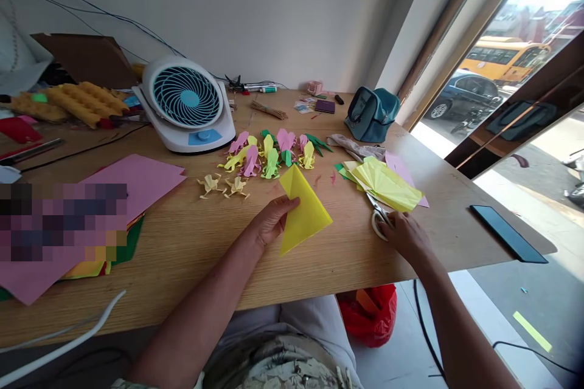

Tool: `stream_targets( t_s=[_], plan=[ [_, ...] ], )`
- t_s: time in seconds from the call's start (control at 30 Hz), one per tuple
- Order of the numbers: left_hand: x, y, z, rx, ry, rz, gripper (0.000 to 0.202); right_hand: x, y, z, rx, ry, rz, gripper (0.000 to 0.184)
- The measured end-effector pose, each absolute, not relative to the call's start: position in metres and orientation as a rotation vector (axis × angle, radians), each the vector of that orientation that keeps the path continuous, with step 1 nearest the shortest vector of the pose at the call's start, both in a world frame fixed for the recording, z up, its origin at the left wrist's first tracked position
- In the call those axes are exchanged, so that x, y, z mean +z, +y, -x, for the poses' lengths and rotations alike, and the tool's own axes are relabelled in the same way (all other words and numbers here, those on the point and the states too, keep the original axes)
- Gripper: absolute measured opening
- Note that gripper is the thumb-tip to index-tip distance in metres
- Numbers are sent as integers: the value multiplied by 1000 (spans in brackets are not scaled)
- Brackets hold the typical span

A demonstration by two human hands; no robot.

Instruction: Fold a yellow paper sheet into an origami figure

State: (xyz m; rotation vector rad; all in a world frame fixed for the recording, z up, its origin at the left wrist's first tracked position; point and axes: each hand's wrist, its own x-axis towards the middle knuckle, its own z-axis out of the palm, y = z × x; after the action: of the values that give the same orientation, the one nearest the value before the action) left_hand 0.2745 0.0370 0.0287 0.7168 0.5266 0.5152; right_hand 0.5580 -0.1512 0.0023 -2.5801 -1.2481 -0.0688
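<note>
head view: left hand (274, 219) holds folded yellow paper (305, 209), right hand (407, 236) touches scissors (378, 222), grip unclear; fan marking (188, 98) illegible.

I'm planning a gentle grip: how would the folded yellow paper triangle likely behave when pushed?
The folded yellow paper triangle is probably light, being thin paper. It seems fairly stiff: the left hand grips one side, yet the rest shows no droop. A hard push might buckle its thin edges.
</note>
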Motion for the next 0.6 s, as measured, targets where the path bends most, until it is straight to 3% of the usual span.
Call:
stream_targets(
  t_s=[0.13, 0.3, 0.43, 0.6],
  plan=[
    [30, 42, -273, 587, 572, -652, 16, 15, -160, -530, 68, -1284, 2485, 27],
    [31, 48, -271, 615, 620, -591, 32, 35, -180, -462, 845, -1230, 1654, 48],
    [32, 49, -272, 629, 633, -564, 39, 39, -184, -415, 1149, -1139, 1341, 57],
    [34, 50, -273, 610, 638, -565, 34, 40, -181, -382, 1428, -1119, 1092, 59]
  ],
)
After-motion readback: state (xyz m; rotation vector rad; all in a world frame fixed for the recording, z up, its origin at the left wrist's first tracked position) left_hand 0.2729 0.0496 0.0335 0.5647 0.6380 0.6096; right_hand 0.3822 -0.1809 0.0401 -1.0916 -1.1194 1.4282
